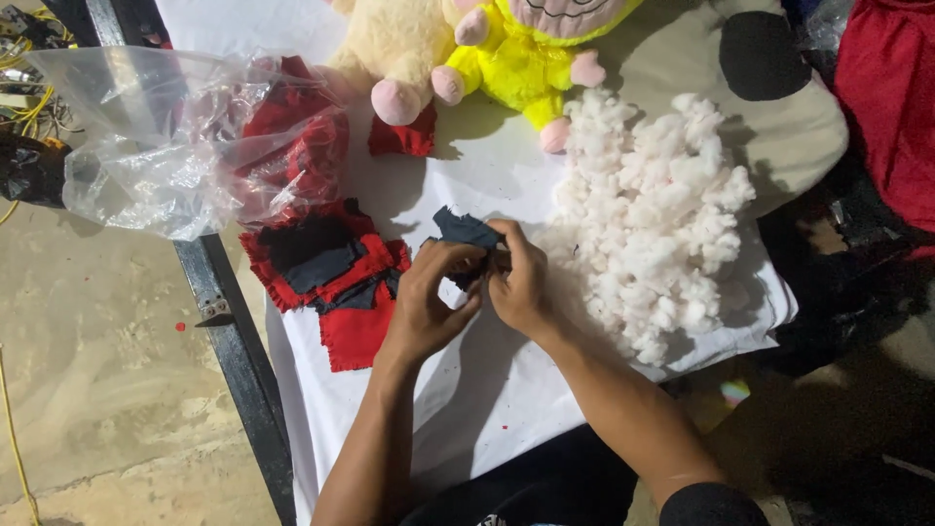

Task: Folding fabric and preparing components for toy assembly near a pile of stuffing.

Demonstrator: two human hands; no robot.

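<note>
My left hand (429,297) and my right hand (521,282) meet over the white cloth-covered table (487,390). Both pinch a small dark fabric piece (466,230) held between them; part of it is hidden by my fingers. Just left of my hands lies a pile of red and dark fabric cut-outs (331,273). A heap of white stuffing fibre (648,214) sits right of my right hand, almost touching it.
A clear plastic bag (166,146) with red fabric inside lies at the table's left edge. A cream plush toy (394,49) and a yellow plush doll (526,58) rest at the back. A red garment (891,97) hangs far right. Concrete floor (97,370) lies left.
</note>
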